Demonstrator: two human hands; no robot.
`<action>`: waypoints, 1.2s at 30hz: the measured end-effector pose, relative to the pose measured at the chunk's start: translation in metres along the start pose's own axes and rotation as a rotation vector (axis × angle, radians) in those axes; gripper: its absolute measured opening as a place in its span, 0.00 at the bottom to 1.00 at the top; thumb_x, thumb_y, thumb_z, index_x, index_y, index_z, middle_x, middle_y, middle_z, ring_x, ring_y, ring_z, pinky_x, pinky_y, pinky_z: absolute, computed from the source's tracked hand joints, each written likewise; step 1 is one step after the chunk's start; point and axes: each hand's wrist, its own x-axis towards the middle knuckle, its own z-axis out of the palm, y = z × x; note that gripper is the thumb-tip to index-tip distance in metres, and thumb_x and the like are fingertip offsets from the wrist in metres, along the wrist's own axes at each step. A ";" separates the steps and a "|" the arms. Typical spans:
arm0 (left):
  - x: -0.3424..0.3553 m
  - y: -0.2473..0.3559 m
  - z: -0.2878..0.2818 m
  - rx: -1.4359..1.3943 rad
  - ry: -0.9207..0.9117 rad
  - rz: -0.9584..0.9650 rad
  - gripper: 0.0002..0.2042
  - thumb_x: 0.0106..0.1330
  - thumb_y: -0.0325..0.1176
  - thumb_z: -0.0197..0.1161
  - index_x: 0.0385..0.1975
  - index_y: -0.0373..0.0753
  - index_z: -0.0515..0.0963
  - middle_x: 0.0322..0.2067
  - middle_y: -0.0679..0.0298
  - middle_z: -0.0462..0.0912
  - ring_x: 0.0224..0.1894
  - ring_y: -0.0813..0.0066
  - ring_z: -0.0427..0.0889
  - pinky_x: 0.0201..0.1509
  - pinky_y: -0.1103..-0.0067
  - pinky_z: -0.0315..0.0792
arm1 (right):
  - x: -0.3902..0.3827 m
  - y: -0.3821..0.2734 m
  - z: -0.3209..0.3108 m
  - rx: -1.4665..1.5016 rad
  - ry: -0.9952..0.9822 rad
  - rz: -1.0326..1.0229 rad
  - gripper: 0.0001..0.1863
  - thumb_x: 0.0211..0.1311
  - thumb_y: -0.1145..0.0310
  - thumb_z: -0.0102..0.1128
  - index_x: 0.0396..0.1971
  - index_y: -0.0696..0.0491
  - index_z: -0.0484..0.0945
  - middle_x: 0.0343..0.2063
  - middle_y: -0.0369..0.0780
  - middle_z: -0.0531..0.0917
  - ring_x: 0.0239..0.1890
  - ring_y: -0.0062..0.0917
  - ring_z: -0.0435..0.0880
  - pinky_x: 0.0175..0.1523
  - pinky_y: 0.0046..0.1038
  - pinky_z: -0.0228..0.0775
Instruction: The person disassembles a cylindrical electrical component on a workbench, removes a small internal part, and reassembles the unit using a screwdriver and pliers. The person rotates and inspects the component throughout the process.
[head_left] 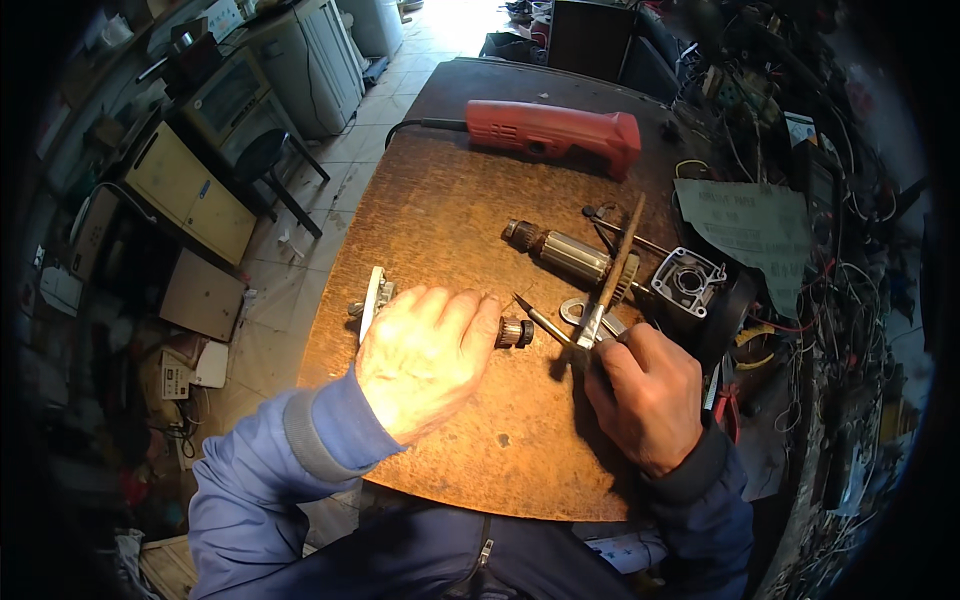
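Beneath my left hand (430, 345) is a motor armature, mostly covered by the closed fingers; its dark commutator end (515, 333) sticks out on the right. A pale plate-like part (374, 300) stands at the hand's left side. My right hand (650, 395) is closed around a slim pointed tool (548, 323), whose tip is aimed toward the armature. Across it, beside the right fingers, lies a wooden-handled tool (622, 255) with a metal end. A larger armature (575, 255) with a gear lies beyond, and an open-end wrench (575, 311) is partly covered by the tools.
A red power tool housing (550, 130) with a black cord lies at the table's far side. A grey gear housing (690, 283) sits to the right, near green abrasive paper (750, 225) and red-handled pliers (727, 405). Tangled wires crowd the right. A black stool (270, 160) stands left.
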 end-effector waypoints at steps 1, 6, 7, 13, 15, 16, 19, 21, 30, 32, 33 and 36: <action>-0.001 0.000 -0.002 -0.001 0.000 -0.006 0.19 0.55 0.26 0.66 0.48 0.30 0.80 0.42 0.56 0.84 0.40 0.62 0.83 0.45 0.69 0.78 | 0.001 0.000 0.000 -0.001 -0.016 -0.005 0.11 0.49 0.76 0.73 0.31 0.57 0.79 0.24 0.42 0.72 0.25 0.38 0.77 0.29 0.37 0.69; -0.003 0.003 0.000 0.022 0.031 0.002 0.19 0.56 0.26 0.65 0.48 0.29 0.79 0.43 0.54 0.84 0.41 0.61 0.83 0.46 0.68 0.78 | -0.002 0.000 0.001 -0.004 -0.024 -0.007 0.11 0.49 0.75 0.73 0.30 0.57 0.79 0.25 0.43 0.72 0.25 0.39 0.77 0.30 0.39 0.69; -0.003 0.004 0.000 0.023 0.031 0.001 0.18 0.56 0.26 0.65 0.48 0.29 0.79 0.43 0.54 0.84 0.41 0.60 0.83 0.46 0.68 0.78 | -0.002 -0.001 0.001 -0.004 -0.025 -0.011 0.11 0.49 0.75 0.73 0.30 0.57 0.79 0.25 0.43 0.72 0.26 0.39 0.77 0.30 0.39 0.70; -0.007 0.007 0.006 0.036 0.094 -0.006 0.18 0.56 0.25 0.65 0.48 0.29 0.80 0.43 0.53 0.84 0.43 0.59 0.84 0.48 0.68 0.79 | -0.006 -0.003 0.006 0.000 -0.036 0.000 0.10 0.50 0.74 0.70 0.25 0.56 0.75 0.26 0.43 0.72 0.28 0.39 0.78 0.32 0.39 0.71; -0.008 0.007 0.007 0.031 0.102 -0.012 0.18 0.56 0.25 0.65 0.48 0.29 0.80 0.44 0.53 0.84 0.44 0.59 0.84 0.49 0.68 0.79 | -0.008 -0.003 0.009 -0.005 -0.024 -0.007 0.09 0.50 0.74 0.69 0.25 0.56 0.74 0.26 0.43 0.72 0.28 0.39 0.78 0.32 0.39 0.71; -0.008 0.007 0.007 0.027 0.105 -0.014 0.18 0.56 0.25 0.65 0.47 0.29 0.80 0.44 0.53 0.84 0.44 0.59 0.84 0.49 0.68 0.79 | -0.008 -0.002 0.010 -0.007 -0.018 -0.009 0.09 0.51 0.74 0.69 0.25 0.56 0.74 0.26 0.43 0.73 0.28 0.39 0.78 0.31 0.39 0.71; -0.007 0.008 0.006 0.031 0.098 -0.015 0.17 0.57 0.25 0.65 0.48 0.29 0.80 0.44 0.53 0.84 0.44 0.59 0.84 0.50 0.68 0.79 | -0.008 -0.003 0.009 0.012 -0.023 -0.001 0.10 0.51 0.74 0.73 0.27 0.56 0.77 0.26 0.43 0.74 0.26 0.40 0.79 0.30 0.40 0.71; -0.006 0.008 0.003 0.028 0.081 -0.013 0.18 0.57 0.25 0.66 0.48 0.29 0.80 0.44 0.53 0.84 0.44 0.59 0.84 0.50 0.67 0.79 | -0.008 -0.004 0.008 0.022 -0.011 0.002 0.10 0.51 0.74 0.73 0.26 0.56 0.77 0.26 0.43 0.74 0.26 0.40 0.79 0.30 0.40 0.71; -0.008 0.009 0.001 0.009 0.065 -0.025 0.20 0.55 0.26 0.69 0.49 0.30 0.79 0.44 0.53 0.83 0.45 0.56 0.83 0.50 0.66 0.78 | -0.006 0.002 -0.031 0.071 0.068 0.210 0.06 0.55 0.75 0.69 0.29 0.56 0.79 0.27 0.45 0.77 0.27 0.44 0.82 0.32 0.41 0.74; -0.007 0.010 0.000 0.005 0.068 -0.026 0.21 0.54 0.26 0.71 0.49 0.30 0.79 0.44 0.52 0.83 0.45 0.56 0.83 0.51 0.66 0.78 | -0.008 0.009 -0.048 0.139 0.023 0.269 0.07 0.54 0.77 0.68 0.33 0.57 0.81 0.30 0.47 0.80 0.30 0.46 0.83 0.35 0.40 0.75; -0.007 0.011 0.000 -0.006 0.064 -0.028 0.21 0.54 0.26 0.71 0.49 0.30 0.79 0.44 0.52 0.83 0.45 0.55 0.83 0.50 0.65 0.78 | -0.009 0.013 -0.054 0.172 -0.030 0.267 0.08 0.54 0.77 0.68 0.34 0.57 0.81 0.31 0.47 0.80 0.31 0.46 0.83 0.35 0.41 0.75; -0.006 0.011 -0.001 -0.006 0.053 -0.024 0.21 0.54 0.26 0.71 0.49 0.30 0.80 0.44 0.52 0.83 0.45 0.55 0.83 0.50 0.65 0.78 | -0.013 0.015 -0.057 0.187 -0.213 0.214 0.09 0.53 0.77 0.66 0.36 0.57 0.80 0.32 0.47 0.79 0.33 0.47 0.83 0.36 0.43 0.75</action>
